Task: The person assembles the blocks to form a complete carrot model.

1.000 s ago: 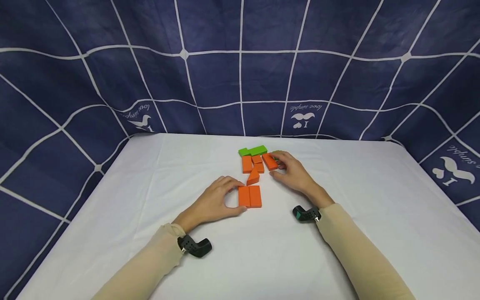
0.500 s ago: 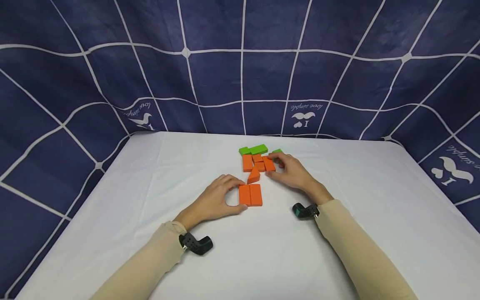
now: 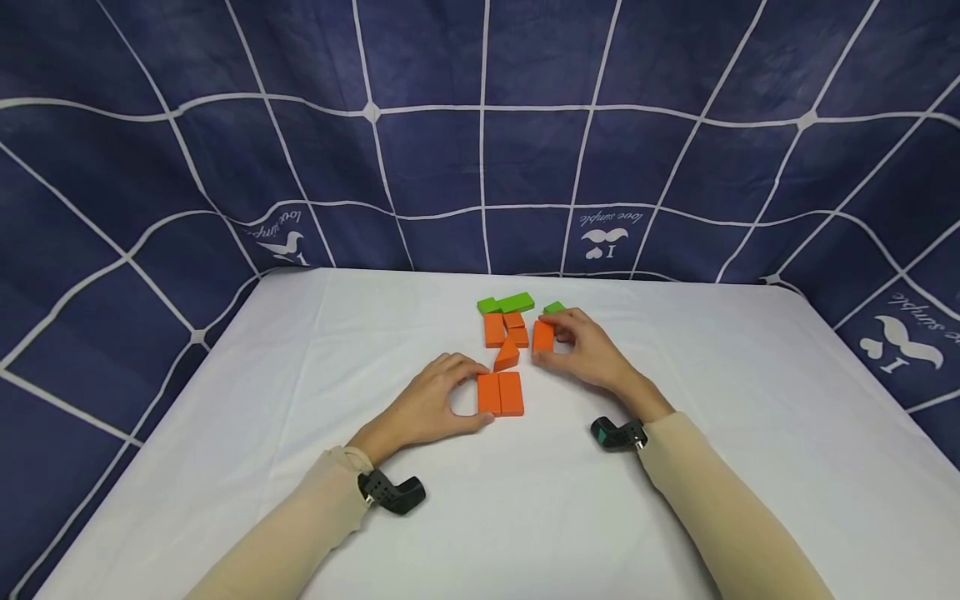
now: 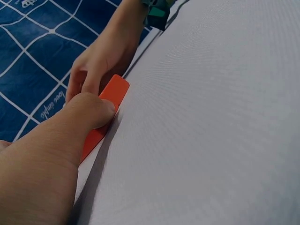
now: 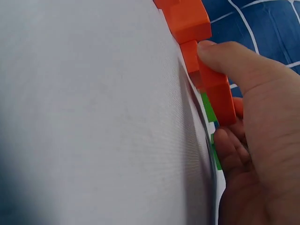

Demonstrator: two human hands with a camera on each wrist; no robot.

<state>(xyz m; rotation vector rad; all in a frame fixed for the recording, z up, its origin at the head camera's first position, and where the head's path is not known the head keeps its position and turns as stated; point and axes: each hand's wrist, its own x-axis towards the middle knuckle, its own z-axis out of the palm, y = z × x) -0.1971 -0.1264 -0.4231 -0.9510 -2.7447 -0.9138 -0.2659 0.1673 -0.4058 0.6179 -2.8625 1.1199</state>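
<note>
My left hand (image 3: 427,400) grips the left one of two flat orange blocks (image 3: 489,393) that lie side by side, thumb at its near end and fingers at its far end. The right-hand block (image 3: 512,393) of this pair touches it. Farther back, my right hand (image 3: 588,350) pinches another orange block (image 3: 543,337) between thumb and fingers; in the right wrist view this block (image 5: 218,96) looks tilted. Left of it, across a small gap, are an orange rectangular block (image 3: 494,330), two smaller orange pieces (image 3: 517,337) and an orange wedge (image 3: 506,354).
Behind the orange pieces lie a long green block (image 3: 516,302) and a small green block (image 3: 487,306) beside it. One more green piece (image 3: 554,307) sits just beyond my right fingers. White cloth covers the table (image 3: 675,333); a dark blue gridded curtain (image 3: 420,158) hangs behind.
The block in my right hand has turned from slanted to nearly straight. It came up against the smaller orange pieces, then shifted right, leaving a gap. My left hand stays in place.
</note>
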